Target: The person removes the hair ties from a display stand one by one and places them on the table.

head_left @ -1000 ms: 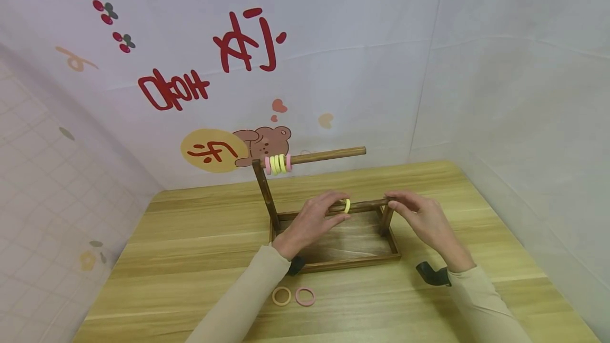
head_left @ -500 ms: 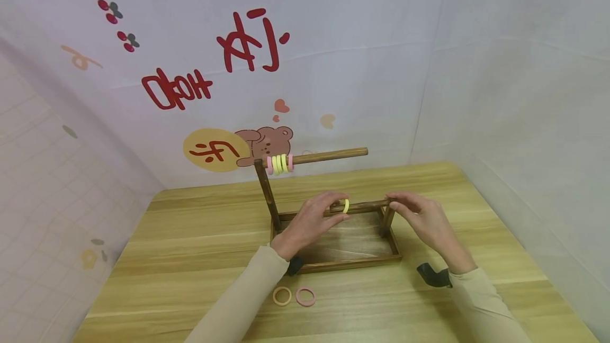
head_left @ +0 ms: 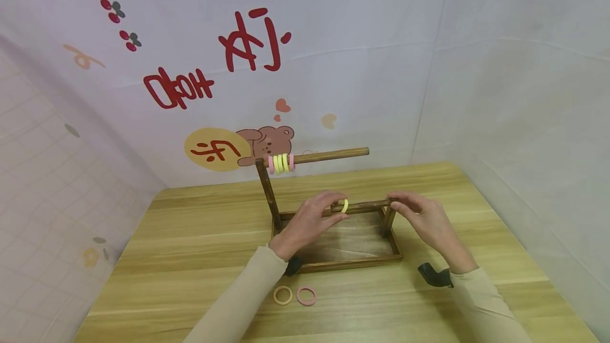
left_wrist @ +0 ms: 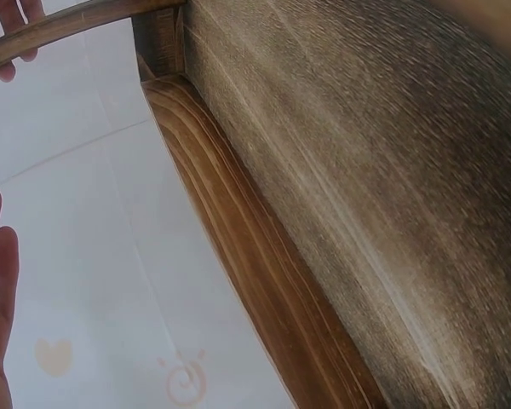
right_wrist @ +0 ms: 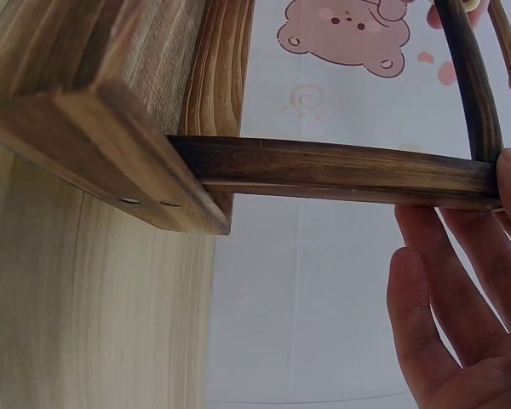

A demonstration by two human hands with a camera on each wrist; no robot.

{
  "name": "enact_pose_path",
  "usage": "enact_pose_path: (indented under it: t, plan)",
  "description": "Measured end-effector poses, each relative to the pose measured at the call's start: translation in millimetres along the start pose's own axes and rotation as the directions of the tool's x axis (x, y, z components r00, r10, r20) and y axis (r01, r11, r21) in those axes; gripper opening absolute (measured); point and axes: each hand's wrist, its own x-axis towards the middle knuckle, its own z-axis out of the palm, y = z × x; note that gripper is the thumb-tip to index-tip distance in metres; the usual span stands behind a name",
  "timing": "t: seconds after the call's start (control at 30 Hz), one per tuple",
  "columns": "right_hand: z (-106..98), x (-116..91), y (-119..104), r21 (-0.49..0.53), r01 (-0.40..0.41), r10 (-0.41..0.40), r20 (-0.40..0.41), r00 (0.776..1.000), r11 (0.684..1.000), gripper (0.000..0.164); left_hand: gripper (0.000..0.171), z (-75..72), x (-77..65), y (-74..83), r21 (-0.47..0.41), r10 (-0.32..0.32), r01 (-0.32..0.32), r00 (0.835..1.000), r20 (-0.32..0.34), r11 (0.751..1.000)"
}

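One pinched ring (head_left: 345, 206), near tip of rod (head_left: 368, 206)

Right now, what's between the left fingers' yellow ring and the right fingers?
A bare stretch of the lower wooden rod runs from the yellow ring to the right fingers; the head view shows it.

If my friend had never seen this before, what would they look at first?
Probably the big red writing on the white printed backdrop, above a brown cartoon bear. Next, the pink and yellow rings bunched on the upper wooden bar of the dark brown wooden rack on the yellowish wooden table. Then the thin yellow ring pinched in the left hand's grip at the rack's lower wooden bar.
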Motion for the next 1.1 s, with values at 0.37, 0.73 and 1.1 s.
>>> enact_pose_path:
  t: [0.37, 0.73, 1.1]
  plan:
    - [0, 0, 0, 0.007, 0.005, -0.005, 0.005, 1.000, 1.000, 0.025, 0.046, -3.3, -4.0, -1.3, 0.008, 0.029, -0.029, 0.999, -0.031, 1.000]
    - [0, 0, 0, 0.015, 0.017, -0.017, -0.001, 1.000, 1.000, 0.025, 0.046, -5.0, -8.1, -5.0, 0.004, 0.055, -0.055, 0.997, -0.048, 0.999]
    - [0, 0, 2, 0.020, 0.024, -0.024, -0.007, 1.000, 1.000, 0.025, 0.044, -10.1, -12.4, -4.8, 0.019, 0.027, -0.027, 0.999, -0.025, 0.999]
